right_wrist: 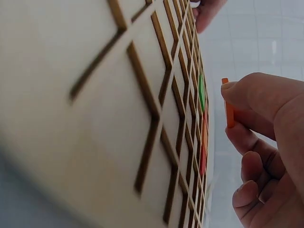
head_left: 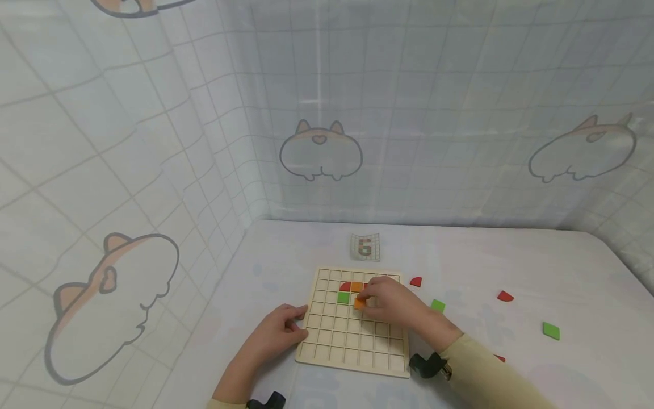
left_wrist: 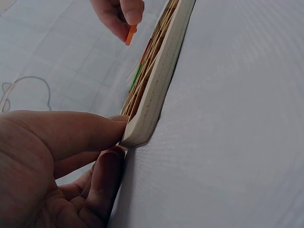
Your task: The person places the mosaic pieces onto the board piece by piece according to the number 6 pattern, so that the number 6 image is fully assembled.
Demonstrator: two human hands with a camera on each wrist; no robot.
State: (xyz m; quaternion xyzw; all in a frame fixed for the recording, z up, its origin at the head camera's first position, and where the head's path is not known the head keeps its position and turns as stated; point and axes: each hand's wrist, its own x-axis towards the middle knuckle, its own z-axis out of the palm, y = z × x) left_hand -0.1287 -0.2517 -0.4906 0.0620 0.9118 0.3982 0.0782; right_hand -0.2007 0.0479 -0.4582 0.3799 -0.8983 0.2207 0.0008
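Observation:
A pale wooden grid board [head_left: 339, 339] lies on the white-covered table. At its left edge my left hand [head_left: 273, 335] holds the rim with thumb and fingertips; the left wrist view shows the thumb on the edge. Over the board, my right hand [head_left: 397, 305] pinches an orange square tile [right_wrist: 228, 105] between thumb and finger, raised off the surface. Beneath it, several tiles sit in the cells: a red quarter-round [head_left: 346, 286], an orange square [head_left: 356, 287], a green square [head_left: 343, 297] and a red piece partly hidden by the right hand.
A small pattern card [head_left: 365, 247] with a coloured figure lies behind the board. To the right are scattered loose tiles: red quarter-rounds [head_left: 505, 296], a green square [head_left: 437, 305] and a green tile [head_left: 551, 330]. A pale grid-patterned curtain [head_left: 439, 142] encloses the table's back and sides.

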